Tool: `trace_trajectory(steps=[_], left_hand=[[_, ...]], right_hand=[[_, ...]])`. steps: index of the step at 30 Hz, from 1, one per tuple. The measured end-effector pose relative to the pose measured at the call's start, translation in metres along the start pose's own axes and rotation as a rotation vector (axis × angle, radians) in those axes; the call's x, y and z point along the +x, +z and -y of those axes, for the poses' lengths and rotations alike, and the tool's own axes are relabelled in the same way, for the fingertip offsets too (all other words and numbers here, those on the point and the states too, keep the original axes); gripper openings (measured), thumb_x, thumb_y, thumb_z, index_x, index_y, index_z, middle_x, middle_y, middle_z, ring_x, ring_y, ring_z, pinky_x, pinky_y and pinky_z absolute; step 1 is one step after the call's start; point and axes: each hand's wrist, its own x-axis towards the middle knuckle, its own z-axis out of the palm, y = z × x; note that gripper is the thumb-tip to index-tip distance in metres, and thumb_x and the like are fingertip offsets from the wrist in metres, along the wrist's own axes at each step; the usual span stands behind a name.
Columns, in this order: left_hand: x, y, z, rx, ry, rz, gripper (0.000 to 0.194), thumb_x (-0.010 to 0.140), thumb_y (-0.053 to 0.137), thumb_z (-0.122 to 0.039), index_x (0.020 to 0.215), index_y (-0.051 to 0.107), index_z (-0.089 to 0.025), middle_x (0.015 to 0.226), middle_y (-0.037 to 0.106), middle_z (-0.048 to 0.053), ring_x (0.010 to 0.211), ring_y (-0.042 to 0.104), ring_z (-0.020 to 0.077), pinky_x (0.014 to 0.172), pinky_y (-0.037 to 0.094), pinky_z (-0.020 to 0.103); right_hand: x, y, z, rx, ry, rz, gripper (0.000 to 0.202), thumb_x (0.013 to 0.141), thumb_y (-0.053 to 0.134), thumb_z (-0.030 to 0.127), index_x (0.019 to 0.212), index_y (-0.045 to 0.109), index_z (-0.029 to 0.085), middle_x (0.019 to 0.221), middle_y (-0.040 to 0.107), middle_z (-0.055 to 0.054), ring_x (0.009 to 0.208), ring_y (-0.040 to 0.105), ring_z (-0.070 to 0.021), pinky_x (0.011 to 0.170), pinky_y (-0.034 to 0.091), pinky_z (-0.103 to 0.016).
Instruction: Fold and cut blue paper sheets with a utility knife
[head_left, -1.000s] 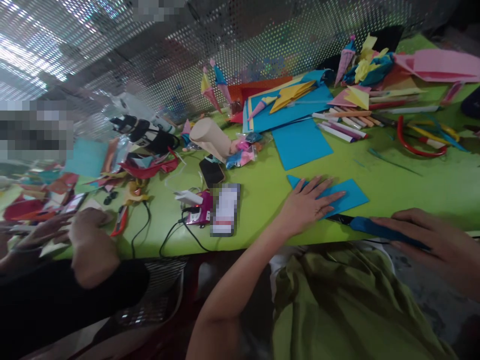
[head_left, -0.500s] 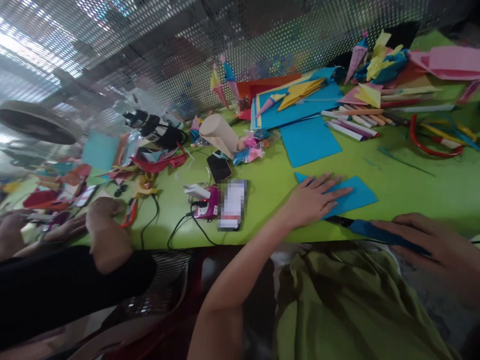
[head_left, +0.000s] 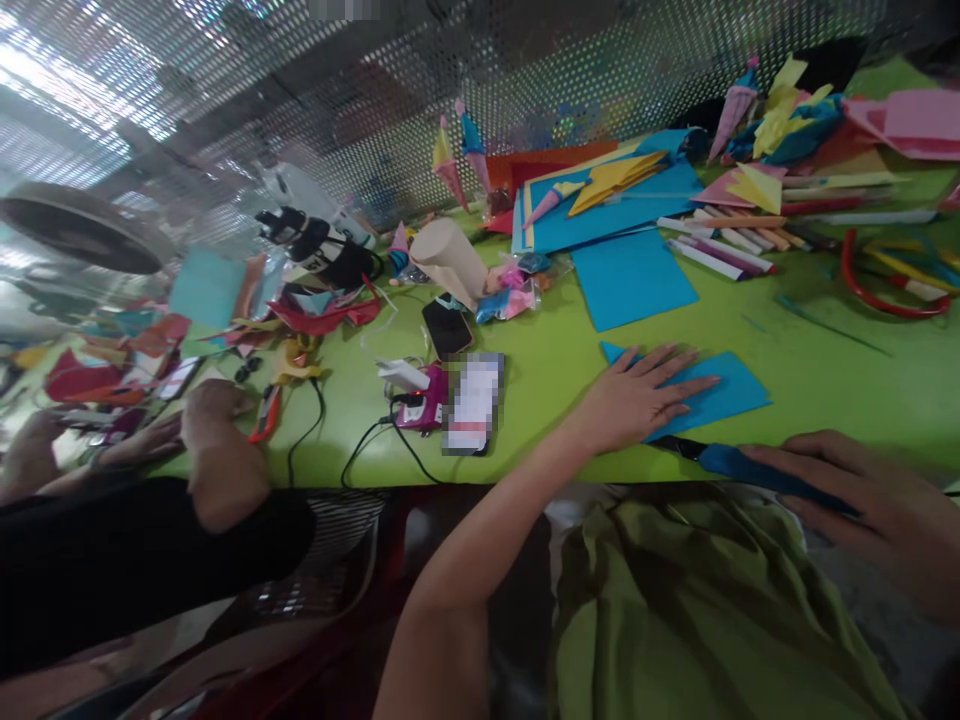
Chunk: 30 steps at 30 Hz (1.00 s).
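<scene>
My left hand (head_left: 634,400) lies flat with fingers spread on a folded sheet of blue paper (head_left: 731,388), pressing it against the green table. A pointed blue corner shows beyond the thumb side. My right hand (head_left: 847,490) is closed around the blue handle of a utility knife (head_left: 739,466). The knife's dark front end points left and reaches the near edge of the blue paper, just below my left fingers. Whether the blade touches the paper, I cannot tell.
Behind the paper lie another blue sheet (head_left: 634,283), markers (head_left: 716,260) and paper stacks. A phone (head_left: 474,405) and a magenta power adapter (head_left: 424,400) with cables sit left of my arm. Further left, another person's hands (head_left: 217,400) rest near orange-handled pliers (head_left: 266,410).
The view has shifted slightly, so the table things appear a little further right. Both hands, the paper and the knife keep nearly the same arrangement.
</scene>
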Motion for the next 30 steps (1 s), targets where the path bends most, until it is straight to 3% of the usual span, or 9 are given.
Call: trace_trajectory(steps=[6, 10, 16, 22, 26, 28, 30], left_hand=[[0.002, 0.005, 0.002, -0.035, -0.012, 0.014, 0.056, 0.115, 0.027, -0.049, 0.168, 0.034, -0.038, 0.180, 0.026, -0.005, 0.168, 0.019, 0.0235, 0.136, 0.018, 0.051], [0.002, 0.002, 0.006, -0.150, -0.034, 0.013, 0.058, 0.114, 0.032, -0.049, 0.169, 0.033, -0.032, 0.179, 0.029, -0.001, 0.167, 0.024, 0.0200, 0.135, 0.021, 0.047], [0.001, -0.006, 0.009, -0.261, -0.086, -0.057, 0.071, 0.104, 0.054, -0.060, 0.166, 0.041, -0.026, 0.172, 0.044, 0.009, 0.159, 0.040, 0.0266, 0.131, 0.029, 0.047], [0.000, -0.019, 0.010, -0.222, -0.162, -0.062, 0.075, 0.093, 0.072, -0.059, 0.158, 0.052, -0.026, 0.158, 0.059, 0.011, 0.142, 0.055, 0.0336, 0.120, 0.041, 0.050], [-0.001, -0.020, 0.014, -0.228, -0.194, -0.055, 0.088, 0.087, 0.077, -0.066, 0.159, 0.050, -0.026, 0.148, 0.063, 0.013, 0.135, 0.057, 0.0351, 0.115, 0.042, 0.052], [0.000, -0.019, 0.015, -0.240, -0.220, -0.044, 0.094, 0.083, 0.078, -0.070, 0.161, 0.048, -0.025, 0.143, 0.064, 0.013, 0.132, 0.058, 0.0359, 0.113, 0.044, 0.052], [0.002, -0.018, 0.014, -0.256, -0.237, -0.033, 0.098, 0.082, 0.078, -0.070, 0.162, 0.045, -0.026, 0.142, 0.065, 0.013, 0.131, 0.059, 0.0365, 0.111, 0.045, 0.051]], right_hand=[[-0.006, 0.007, -0.004, 0.053, -0.059, 0.025, 0.046, 0.102, 0.056, 0.049, 0.147, 0.064, 0.051, 0.127, 0.072, -0.006, 0.107, 0.076, -0.0299, 0.089, 0.065, -0.045], [-0.006, -0.015, -0.014, 0.042, -0.011, 0.008, 0.046, 0.102, 0.059, 0.051, 0.147, 0.063, 0.052, 0.130, 0.070, -0.004, 0.109, 0.074, -0.0276, 0.089, 0.064, -0.040], [0.013, -0.067, -0.058, -0.185, 0.117, -0.322, 0.044, 0.103, 0.057, 0.048, 0.144, 0.067, 0.037, 0.129, 0.067, -0.008, 0.115, 0.069, -0.0276, 0.100, 0.055, -0.039], [0.041, -0.075, -0.097, -0.420, 0.147, -0.360, 0.050, 0.107, 0.047, 0.045, 0.147, 0.067, 0.022, 0.127, 0.069, -0.015, 0.121, 0.065, -0.0312, 0.109, 0.051, -0.046], [0.051, -0.065, -0.089, -0.530, 0.132, -0.420, 0.049, 0.108, 0.048, 0.045, 0.146, 0.067, 0.021, 0.137, 0.069, -0.016, 0.132, 0.061, -0.0342, 0.116, 0.044, -0.054], [0.060, -0.060, -0.074, -0.447, 0.087, -0.408, 0.049, 0.107, 0.051, 0.047, 0.147, 0.066, 0.023, 0.141, 0.068, -0.016, 0.134, 0.060, -0.0347, 0.117, 0.043, -0.056], [0.075, -0.053, -0.056, -0.279, 0.022, -0.311, 0.050, 0.107, 0.052, 0.049, 0.147, 0.065, 0.023, 0.141, 0.069, -0.016, 0.132, 0.062, -0.0340, 0.114, 0.048, -0.056]])
